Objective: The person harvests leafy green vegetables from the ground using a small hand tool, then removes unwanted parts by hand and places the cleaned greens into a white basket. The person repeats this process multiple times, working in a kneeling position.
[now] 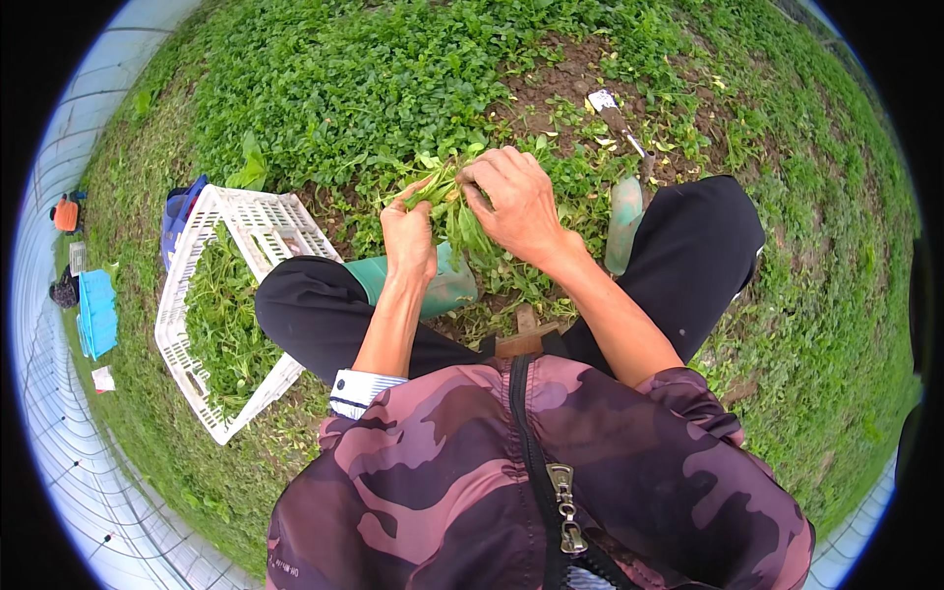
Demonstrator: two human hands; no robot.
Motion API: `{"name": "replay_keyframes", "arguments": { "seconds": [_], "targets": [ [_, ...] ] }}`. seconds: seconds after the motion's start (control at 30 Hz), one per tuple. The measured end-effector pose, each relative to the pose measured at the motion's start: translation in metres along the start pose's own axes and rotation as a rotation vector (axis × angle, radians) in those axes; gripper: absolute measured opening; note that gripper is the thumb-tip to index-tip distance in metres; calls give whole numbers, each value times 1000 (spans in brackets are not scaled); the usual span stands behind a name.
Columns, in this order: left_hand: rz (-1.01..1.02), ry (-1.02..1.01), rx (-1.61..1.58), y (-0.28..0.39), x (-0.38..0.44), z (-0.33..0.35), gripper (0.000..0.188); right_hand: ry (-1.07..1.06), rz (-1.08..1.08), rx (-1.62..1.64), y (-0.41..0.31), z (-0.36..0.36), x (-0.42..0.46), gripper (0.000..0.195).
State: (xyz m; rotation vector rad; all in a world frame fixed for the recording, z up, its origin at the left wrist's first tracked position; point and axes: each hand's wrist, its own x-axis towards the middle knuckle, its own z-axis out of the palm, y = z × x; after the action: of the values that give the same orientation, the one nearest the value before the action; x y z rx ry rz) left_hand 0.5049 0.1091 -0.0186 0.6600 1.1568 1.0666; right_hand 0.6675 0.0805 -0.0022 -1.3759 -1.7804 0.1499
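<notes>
A small bunch of leafy greens [466, 230] is in front of my knees, its leaves hanging down between my hands. My left hand [408, 240] grips the bunch, with the thumb lying along the pale stems. From the other side, my right hand [515, 199] pinches at the bunch with curled fingertips; exactly what those fingertips hold is hidden. Beside my left knee a white slatted plastic crate [171, 302] stands tilted, holding a heap of cut greens [225, 324]. A small hand tool with a flat blade [611, 114] lies on bare soil beyond my right boot.
Green rubber boots [451, 284] flank the trampled greens below my hands. I sit on a low wooden stool [527, 341]. Dense leafy plants [354, 96] grow ahead. A blue container [175, 214] stands behind the crate. Far left are a light-blue crate [97, 313] and a person in orange [66, 214].
</notes>
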Motion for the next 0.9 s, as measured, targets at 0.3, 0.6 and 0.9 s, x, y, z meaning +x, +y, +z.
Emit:
{"name": "replay_keyframes", "arguments": {
  "seconds": [0.3, 0.6, 0.9],
  "targets": [
    [210, -13, 66, -4, 7, -17, 32, 154, 763, 840, 15, -23, 19, 30],
    [354, 9, 308, -14, 9, -7, 33, 29, 230, 202, -7, 3, 3, 12],
    [-56, -121, -300, -7, 16, -31, 30, 285, 971, 1129, 11, -14, 5, 31]
  ]
}}
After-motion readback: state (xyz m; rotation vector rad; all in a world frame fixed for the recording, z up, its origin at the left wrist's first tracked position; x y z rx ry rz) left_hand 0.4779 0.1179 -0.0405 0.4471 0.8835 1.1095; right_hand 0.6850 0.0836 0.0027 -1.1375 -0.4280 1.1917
